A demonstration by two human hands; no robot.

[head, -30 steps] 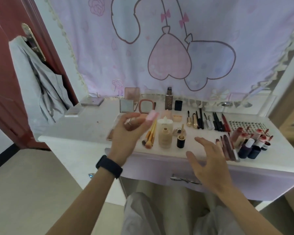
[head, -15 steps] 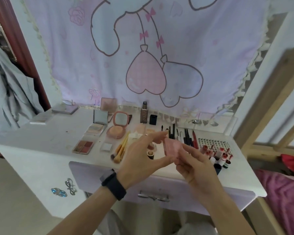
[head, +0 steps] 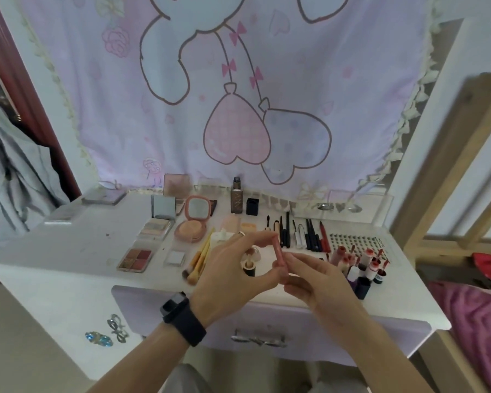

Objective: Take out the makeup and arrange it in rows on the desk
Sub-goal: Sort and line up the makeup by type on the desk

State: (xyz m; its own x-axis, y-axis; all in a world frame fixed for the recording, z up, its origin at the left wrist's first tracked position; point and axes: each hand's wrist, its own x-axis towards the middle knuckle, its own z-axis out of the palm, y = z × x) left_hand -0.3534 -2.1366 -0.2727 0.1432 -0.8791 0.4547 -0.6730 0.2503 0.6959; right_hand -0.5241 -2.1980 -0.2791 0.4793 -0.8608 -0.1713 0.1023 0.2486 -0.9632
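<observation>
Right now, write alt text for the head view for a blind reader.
The left hand and right hand pinch a slim pink makeup item between them above a white desk. Behind, palettes, brushes, pencils and lip products sit in rows below a pink cartoon curtain.

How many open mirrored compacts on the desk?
2. Square compact at the back left, lid up; round pink compact right beside it. Pink panel behind them may be a third lid, cannot tell; more may be hidden.
</observation>
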